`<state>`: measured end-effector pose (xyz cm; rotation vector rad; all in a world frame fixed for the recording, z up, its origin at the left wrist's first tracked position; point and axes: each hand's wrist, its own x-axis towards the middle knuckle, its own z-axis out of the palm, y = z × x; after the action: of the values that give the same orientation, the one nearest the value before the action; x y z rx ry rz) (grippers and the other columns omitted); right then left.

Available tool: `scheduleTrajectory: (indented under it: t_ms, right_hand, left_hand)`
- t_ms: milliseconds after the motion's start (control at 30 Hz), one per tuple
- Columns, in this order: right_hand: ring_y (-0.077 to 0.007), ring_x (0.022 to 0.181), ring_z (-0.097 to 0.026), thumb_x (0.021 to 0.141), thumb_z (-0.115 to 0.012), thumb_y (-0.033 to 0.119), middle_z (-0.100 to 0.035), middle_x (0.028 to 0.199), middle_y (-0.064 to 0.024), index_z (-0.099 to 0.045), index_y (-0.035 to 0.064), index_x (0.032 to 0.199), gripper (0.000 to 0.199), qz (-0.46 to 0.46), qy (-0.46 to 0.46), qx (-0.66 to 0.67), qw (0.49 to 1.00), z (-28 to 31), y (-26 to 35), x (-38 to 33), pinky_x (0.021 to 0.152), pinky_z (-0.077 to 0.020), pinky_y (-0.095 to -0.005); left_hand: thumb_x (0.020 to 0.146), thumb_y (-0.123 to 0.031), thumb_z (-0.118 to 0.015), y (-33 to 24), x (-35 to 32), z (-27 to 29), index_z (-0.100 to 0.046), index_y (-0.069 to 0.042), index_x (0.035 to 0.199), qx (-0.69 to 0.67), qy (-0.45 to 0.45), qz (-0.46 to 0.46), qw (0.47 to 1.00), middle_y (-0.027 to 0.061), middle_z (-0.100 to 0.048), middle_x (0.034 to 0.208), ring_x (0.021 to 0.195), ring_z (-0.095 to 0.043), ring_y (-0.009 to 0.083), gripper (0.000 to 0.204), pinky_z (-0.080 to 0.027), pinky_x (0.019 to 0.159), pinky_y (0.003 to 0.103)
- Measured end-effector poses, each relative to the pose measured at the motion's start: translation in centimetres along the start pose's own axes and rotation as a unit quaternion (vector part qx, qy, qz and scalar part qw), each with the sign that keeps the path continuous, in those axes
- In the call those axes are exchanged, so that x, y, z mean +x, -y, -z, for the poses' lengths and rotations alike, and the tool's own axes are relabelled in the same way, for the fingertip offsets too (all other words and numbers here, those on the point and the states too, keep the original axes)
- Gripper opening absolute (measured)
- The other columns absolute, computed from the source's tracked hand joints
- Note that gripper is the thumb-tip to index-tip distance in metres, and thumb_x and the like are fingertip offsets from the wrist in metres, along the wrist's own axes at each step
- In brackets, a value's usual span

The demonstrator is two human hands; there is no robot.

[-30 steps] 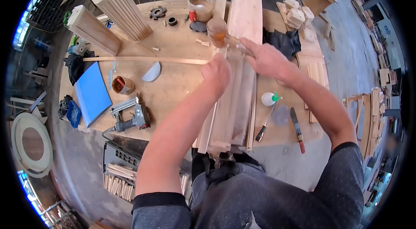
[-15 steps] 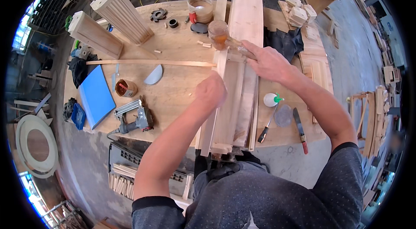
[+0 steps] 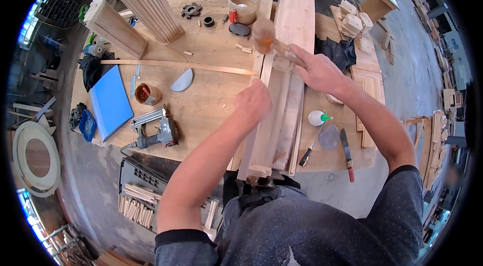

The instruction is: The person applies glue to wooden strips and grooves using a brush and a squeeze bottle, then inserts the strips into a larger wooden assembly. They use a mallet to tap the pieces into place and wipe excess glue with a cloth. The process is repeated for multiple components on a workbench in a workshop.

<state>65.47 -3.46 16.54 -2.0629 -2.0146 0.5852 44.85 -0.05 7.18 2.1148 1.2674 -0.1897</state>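
Observation:
My right hand (image 3: 324,72) grips the wooden handle of a mallet (image 3: 263,37). Its amber, slightly blurred head is over the far part of a long wooden assembly (image 3: 274,110). My left hand (image 3: 254,99) is closed at the left side of this assembly, by a narrow board; whatever its fingers hold is hidden. Just beyond that hand ends a long thin wood strip (image 3: 181,65), lying crosswise over the bench. A thick pale plank (image 3: 296,9) extends along the assembly's far right side.
On the workbench (image 3: 201,97) at left are a nail gun (image 3: 158,133), blue folder (image 3: 111,102), brown pot (image 3: 147,94) and fluted wooden posts (image 3: 151,9). At right lie a glue bottle (image 3: 318,117), screwdriver (image 3: 307,154) and knife (image 3: 347,155). Several wood blocks (image 3: 351,23) are piled farther back.
The view has shifted slightly, so the bench appears farther right near its middle. Both hands stay in about the same places along the assembly; the mallet is still in my right hand.

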Motion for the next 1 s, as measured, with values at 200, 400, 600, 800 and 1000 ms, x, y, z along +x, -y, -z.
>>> scheduleTrajectory:
  t_ms: [200, 400, 600, 800, 1000]
  right_hand:
    - [-0.0495, 0.092, -0.065, 0.092, -0.060, 0.017, -0.067, 0.096, -0.0322, -0.042, 0.0051, 0.150, 0.062, 0.005, -0.020, 0.028, 0.999, 1.3, 0.7, 0.0, 0.083, -0.0514, -0.0504]
    - [-0.0497, 0.090, -0.065, 0.093, -0.055, 0.017, -0.067, 0.094, -0.0320, -0.041, 0.0113, 0.151, 0.060, -0.030, 0.003, 0.025, 0.999, -0.3, 0.3, -0.4, 0.080, -0.0514, -0.0534]
    - [-0.0492, 0.090, -0.065, 0.094, -0.056, 0.019, -0.067, 0.095, -0.0324, -0.044, 0.0093, 0.148, 0.056, -0.011, -0.074, 0.053, 0.996, 1.7, 3.1, -0.2, 0.082, -0.0519, -0.0534]
    - [-0.0489, 0.093, -0.065, 0.094, -0.057, 0.019, -0.066, 0.096, -0.0340, -0.048, 0.0063, 0.145, 0.054, 0.007, -0.025, 0.004, 1.000, -0.1, -0.6, -0.1, 0.084, -0.0517, -0.0536]
    - [-0.0501, 0.092, -0.065, 0.093, -0.058, 0.020, -0.066, 0.095, -0.0341, -0.048, 0.0057, 0.145, 0.054, -0.012, -0.123, 0.064, 0.990, 1.0, 2.5, -0.1, 0.083, -0.0523, -0.0544]
  left_hand:
    - [0.092, -0.013, -0.054, 0.1, -0.4, 0.1, -0.057, 0.004, 0.112, -0.018, -0.026, -0.001, 0.999, 0.0271, -0.073, 0.104, 0.102, -0.072, 0.0404, 0.027, -0.058, 0.087, 0.047]
    - [0.093, -0.018, -0.054, 0.0, -0.1, -0.2, -0.054, 0.010, 0.112, -0.012, 0.005, -0.003, 1.000, 0.0321, -0.070, 0.106, 0.105, -0.069, 0.0457, 0.034, -0.055, 0.094, 0.048]
    - [0.096, -0.019, -0.049, 0.6, -0.1, -0.5, -0.056, 0.007, 0.110, -0.039, -0.036, -0.002, 0.999, 0.0296, -0.072, 0.104, 0.099, -0.071, 0.0443, 0.030, -0.056, 0.089, 0.049]
    - [0.095, -0.016, -0.047, 0.0, -0.4, -0.1, -0.057, 0.006, 0.108, 0.007, -0.038, -0.030, 0.999, 0.0281, -0.072, 0.101, 0.096, -0.073, 0.0435, 0.027, -0.058, 0.086, 0.048]
    - [0.094, -0.014, -0.050, 0.1, -0.1, -0.2, -0.059, 0.007, 0.109, 0.015, -0.027, -0.019, 0.999, 0.0249, -0.073, 0.099, 0.094, -0.074, 0.0392, 0.027, -0.060, 0.079, 0.044]
